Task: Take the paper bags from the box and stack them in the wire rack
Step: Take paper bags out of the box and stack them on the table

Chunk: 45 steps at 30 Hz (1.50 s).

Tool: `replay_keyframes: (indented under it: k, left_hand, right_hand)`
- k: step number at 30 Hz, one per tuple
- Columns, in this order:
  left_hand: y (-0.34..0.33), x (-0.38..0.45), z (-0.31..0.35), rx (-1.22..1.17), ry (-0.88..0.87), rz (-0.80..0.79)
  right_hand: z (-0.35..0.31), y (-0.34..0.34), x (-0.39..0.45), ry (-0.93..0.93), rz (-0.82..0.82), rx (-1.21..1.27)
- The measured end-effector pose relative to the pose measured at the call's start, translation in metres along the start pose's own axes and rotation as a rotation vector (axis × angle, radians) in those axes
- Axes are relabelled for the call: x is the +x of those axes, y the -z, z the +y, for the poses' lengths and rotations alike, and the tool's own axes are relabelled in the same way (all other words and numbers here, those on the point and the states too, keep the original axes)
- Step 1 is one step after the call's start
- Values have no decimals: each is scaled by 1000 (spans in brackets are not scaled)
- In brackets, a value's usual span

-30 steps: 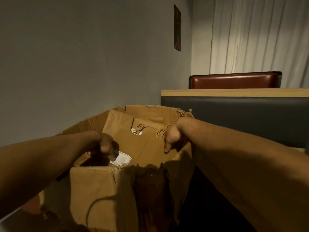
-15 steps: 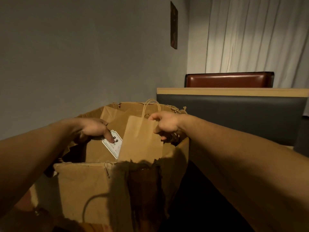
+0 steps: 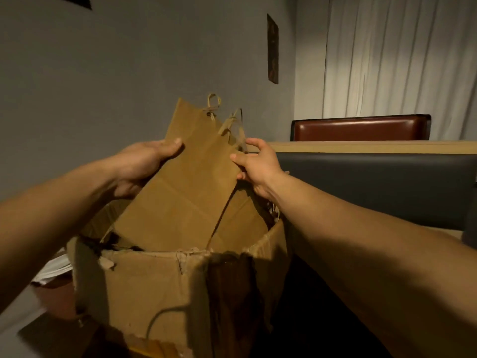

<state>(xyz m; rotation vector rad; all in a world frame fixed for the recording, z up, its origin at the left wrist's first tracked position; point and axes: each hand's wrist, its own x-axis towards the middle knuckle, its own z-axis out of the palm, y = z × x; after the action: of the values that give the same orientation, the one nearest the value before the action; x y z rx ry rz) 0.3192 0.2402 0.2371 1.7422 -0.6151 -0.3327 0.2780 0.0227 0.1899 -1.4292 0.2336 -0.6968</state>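
Paper bags (image 3: 191,192), flattened and brown, rise partly out of a torn cardboard box (image 3: 160,285) as a person lifts them with both hands. Nearest the camera, the box's ragged front wall stands open-topped, its right corner darkly stained; the lower edges of the bags are inside it, and more brown paper and twisted handles show deeper in, though how many bags remain cannot be told. Above the rim, the left hand (image 3: 144,166) holds the bundle's left edge, thumb over the front face; the right hand (image 3: 255,166) pinches the right edge near the twine handles, a two-sided grip that likely keeps the loose sheets together and tilted clear of the box wall. Beyond, a dark booth partition (image 3: 374,187) and a red seat back (image 3: 361,127) meet a curtained wall. No wire rack is in view.
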Motion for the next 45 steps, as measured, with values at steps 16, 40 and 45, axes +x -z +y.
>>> replay_keyframes:
  k: [16,40,45]
  left_hand:
    - [-57,-39,82,-318,-423,222]
    - [-349,-80,-130,-508,187,-132]
    - [-375,-74,-174,-534,332,-159]
  right_hand:
    - [-89,51,-77,44,-340,-104]
    - [49,362,-272,-350,115,82]
    - [84,379,-285,-325,241,76]
